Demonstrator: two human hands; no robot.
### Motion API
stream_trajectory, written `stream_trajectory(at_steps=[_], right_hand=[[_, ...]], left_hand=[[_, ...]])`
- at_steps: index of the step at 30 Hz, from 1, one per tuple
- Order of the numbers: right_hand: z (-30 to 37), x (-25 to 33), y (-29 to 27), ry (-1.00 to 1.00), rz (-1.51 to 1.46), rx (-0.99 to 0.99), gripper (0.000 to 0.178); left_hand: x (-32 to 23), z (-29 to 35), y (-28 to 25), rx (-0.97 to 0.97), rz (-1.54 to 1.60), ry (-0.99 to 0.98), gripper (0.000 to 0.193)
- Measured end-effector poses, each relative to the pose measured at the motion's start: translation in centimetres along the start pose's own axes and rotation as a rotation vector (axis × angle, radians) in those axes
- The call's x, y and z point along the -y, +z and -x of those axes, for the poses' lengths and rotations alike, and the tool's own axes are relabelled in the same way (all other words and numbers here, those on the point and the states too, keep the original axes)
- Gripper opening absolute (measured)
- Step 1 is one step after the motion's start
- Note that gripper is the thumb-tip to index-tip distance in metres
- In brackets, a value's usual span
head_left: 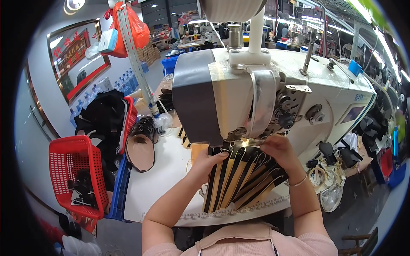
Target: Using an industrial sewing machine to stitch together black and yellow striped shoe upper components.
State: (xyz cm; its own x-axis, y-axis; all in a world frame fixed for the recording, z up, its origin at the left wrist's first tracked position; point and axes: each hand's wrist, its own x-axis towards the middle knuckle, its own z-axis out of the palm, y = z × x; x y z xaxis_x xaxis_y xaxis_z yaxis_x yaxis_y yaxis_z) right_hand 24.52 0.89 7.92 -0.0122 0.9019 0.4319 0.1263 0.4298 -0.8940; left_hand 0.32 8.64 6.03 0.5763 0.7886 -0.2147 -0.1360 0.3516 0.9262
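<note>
- Left hand (208, 164): fingers curled over the upper left edge of a fanned stack of tan-and-black strap pieces (241, 179), pressing it against the white work table (158, 179); the grip is closed on the stack.
- Right hand (279, 149): fingers bent down on the upper right of the same fan, just below the needle area of the industrial sewing machine (273, 94); a thin bangle sits on the wrist.
- Stack position: on the table edge directly before the person, top ends under the lit machine head.
- Risk, judged: both sets of fingertips lie close to the presser foot; a pedal start could catch them.
- Risk, judged: the fan overhangs the near edge; a loosened hold could let pieces slide off or lose order.
- Signs: a red-framed wall board (79, 57), rectangular, upper left, lettering not reported.
- Packages: an orange plastic bag (137, 26) hangs from a slotted post; a red mesh basket (74, 175) of dark parts stands left; a blue bin (171, 64) sits behind.
- Label: a small blue mark on the machine's right side.
</note>
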Motion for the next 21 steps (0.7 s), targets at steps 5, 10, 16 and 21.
stream_trajectory(at_steps=[5, 10, 16, 21], right_hand=[[2.5, 3.1, 4.3, -0.431, 0.756, -0.140, 0.021], [2.8, 1.8, 6.5, -0.488, 1.083, -0.079, 0.029], [1.7, 1.5, 5.5, -0.513, 1.097, -0.085, 0.025], [1.5, 1.8, 5.2, -0.455, 1.038, -0.063, 0.022]], left_hand=[[1.9, 0.6, 1.8, -0.107, 0.173, 0.187, 0.028], [2.4, 0.7, 2.5, -0.091, 0.239, 0.247, 0.024], [2.3, 1.0, 2.1, -0.042, 0.199, 0.235, 0.025], [3.9, 1.5, 2.3, -0.020, 0.145, 0.384, 0.028]])
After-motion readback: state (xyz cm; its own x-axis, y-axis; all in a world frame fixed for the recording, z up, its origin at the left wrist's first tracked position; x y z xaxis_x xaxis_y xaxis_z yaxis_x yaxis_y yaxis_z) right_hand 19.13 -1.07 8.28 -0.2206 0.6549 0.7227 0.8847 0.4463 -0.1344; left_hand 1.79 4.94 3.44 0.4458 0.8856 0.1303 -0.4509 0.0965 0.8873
